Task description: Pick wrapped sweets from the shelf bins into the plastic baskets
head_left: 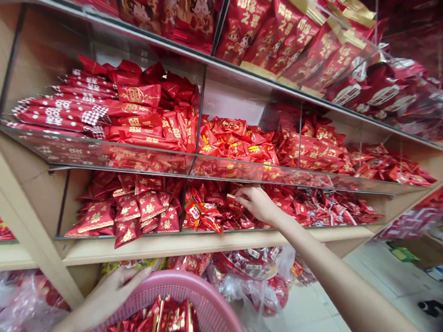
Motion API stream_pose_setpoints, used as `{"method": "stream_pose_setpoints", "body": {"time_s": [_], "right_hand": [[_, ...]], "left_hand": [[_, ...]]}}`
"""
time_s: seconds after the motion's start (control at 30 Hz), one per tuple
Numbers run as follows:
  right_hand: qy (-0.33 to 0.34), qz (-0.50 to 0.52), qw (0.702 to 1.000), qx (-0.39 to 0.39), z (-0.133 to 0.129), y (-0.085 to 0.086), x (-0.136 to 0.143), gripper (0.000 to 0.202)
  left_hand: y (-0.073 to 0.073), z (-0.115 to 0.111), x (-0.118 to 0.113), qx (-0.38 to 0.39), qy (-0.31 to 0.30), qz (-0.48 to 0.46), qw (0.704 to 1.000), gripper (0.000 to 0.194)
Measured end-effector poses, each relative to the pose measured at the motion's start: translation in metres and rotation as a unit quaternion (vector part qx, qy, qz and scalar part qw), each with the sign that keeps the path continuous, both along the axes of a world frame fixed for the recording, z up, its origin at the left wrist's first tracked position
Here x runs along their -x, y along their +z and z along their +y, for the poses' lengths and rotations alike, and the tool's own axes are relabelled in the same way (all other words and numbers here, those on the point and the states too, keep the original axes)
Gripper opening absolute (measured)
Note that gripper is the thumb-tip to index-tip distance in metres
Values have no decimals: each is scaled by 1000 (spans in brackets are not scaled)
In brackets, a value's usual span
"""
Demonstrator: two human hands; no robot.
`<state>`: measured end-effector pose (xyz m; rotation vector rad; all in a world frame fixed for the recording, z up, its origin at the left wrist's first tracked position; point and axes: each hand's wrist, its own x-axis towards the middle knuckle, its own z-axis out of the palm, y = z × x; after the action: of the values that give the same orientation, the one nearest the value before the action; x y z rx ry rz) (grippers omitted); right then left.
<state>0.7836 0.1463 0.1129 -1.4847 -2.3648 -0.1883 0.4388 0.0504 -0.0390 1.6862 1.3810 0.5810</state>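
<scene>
My right hand (257, 203) reaches into the lowest glass-fronted shelf, its fingers pinched on a small red packet (231, 196) with a gold edge. Beneath it lie small red and orange packets (206, 211). To the left, red square packets with gold print (151, 205) are heaped in their own compartment. At the lower left, my left hand (114, 288) rests by the rim of a pink plastic basket (193, 282), fingers apart. Inside the basket are shiny red packets with gold edges (171, 318).
Glass-fronted shelves above hold red packets (133, 123) and larger red bags (271, 26). A wooden ledge (118, 250) runs below the lowest compartments. Clear plastic bags of packets (251, 281) stand under it, above the tiled floor (317, 317). A wooden post (22, 206) rises at left.
</scene>
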Motion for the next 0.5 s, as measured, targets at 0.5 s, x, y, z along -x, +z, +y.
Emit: {"method": "stream_pose_setpoints", "body": {"time_s": [0.5], "right_hand": [[-39, 629, 757, 173, -101, -24, 20, 28]], "left_hand": [[0, -1, 1, 5, -28, -37, 999, 51]]}}
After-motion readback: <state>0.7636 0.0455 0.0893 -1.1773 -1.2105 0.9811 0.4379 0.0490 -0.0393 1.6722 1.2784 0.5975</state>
